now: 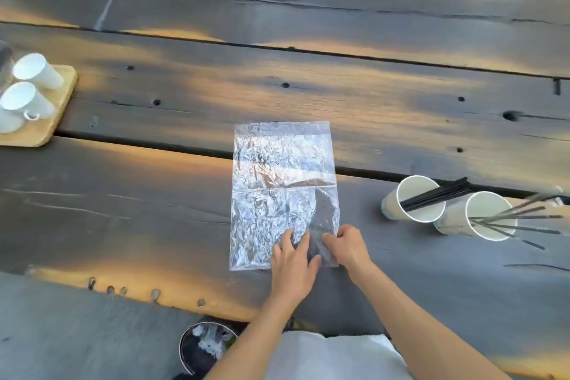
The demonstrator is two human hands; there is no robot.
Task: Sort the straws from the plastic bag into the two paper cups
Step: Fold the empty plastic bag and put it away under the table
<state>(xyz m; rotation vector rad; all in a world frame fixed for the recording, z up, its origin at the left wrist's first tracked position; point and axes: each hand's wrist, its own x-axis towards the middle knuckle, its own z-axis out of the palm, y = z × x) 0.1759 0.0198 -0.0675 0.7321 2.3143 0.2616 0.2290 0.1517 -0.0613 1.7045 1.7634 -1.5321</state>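
Because the bag (pixel 282 194) is thin, crinkled clear plastic, it will likely handle as next to nothing in weight: limp, slippery, quick to cling or slide on the wood, and best taken by an edge or corner, pinched rather than squeezed. From the head view it lies flat on the table (pixel 154 225), its long axis running straight away from the person, the near short edge under both hands and the far end pointing at the opposite boards. It looks empty, though a dark patch under the film near the hands may be shadow or a fold; I cannot tell. The left hand (pixel 293 259) rests palm down on the near right part of the bag, fingers (pixel 287 239) spread and pressing it flat, gripping nothing. The right hand (pixel 347 245) sits at the bag's right edge with fingers curled as if pinching the film; whether it truly holds it is unclear.

Well to the right stand two cups, just beside each other. The left cup (pixel 410 199) holds black straws (pixel 441 193), stiff and light, fanning up and rightward. The right cup (pixel 475 216) holds grey straws (pixel 521 214), also pointing right. One strip (pixel 533 244) lies loose on the table near it.
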